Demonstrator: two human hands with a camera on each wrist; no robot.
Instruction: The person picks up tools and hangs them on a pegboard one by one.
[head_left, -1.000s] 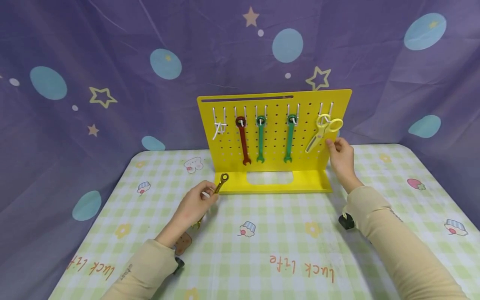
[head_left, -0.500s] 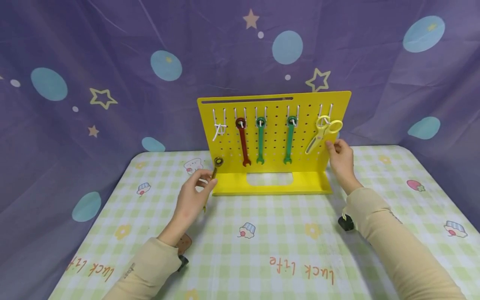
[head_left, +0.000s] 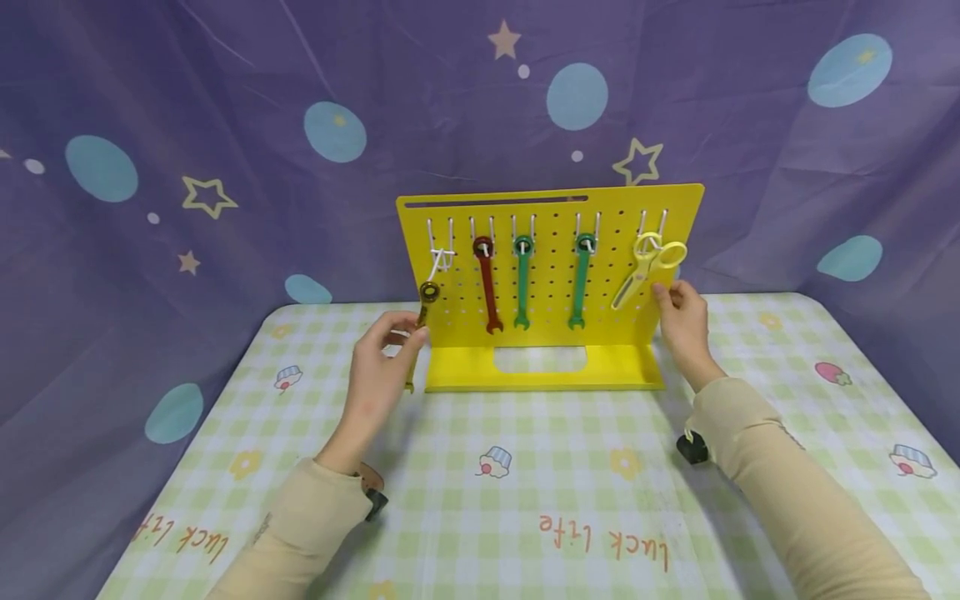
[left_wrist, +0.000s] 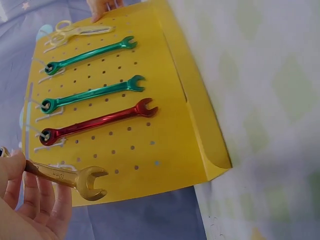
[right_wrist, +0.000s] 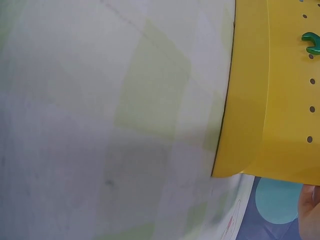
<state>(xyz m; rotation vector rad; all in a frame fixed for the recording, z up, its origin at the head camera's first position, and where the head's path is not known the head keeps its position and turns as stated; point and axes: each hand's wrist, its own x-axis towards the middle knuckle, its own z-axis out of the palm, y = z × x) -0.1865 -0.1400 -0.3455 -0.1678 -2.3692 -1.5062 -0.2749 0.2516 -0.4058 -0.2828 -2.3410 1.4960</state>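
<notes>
My left hand (head_left: 377, 367) pinches a gold combination wrench (left_wrist: 60, 173) by its shaft, ring end up and open jaw down. The ring end is in front of the left edge of a yellow pegboard (head_left: 652, 198), just under a white hook (head_left: 441, 257) that bears no tool. My right hand (head_left: 684, 323) grips the board's right edge, thumb in front. On other hooks hang a red wrench (head_left: 489, 287), a green wrench (head_left: 522, 287), a second green wrench (head_left: 581, 287) and pale yellow scissors (head_left: 639, 276).
The pegboard stands on its yellow base tray (head_left: 461, 371) upon a green-checked tablecloth (head_left: 555, 467). Right behind it hangs a purple curtain (head_left: 450, 100) with stars and blue spots.
My left hand has raised the gold wrench up and slightly left, from low by the tray to below the left hook, turning it more upright. My right hand keeps its grip on the board.
</notes>
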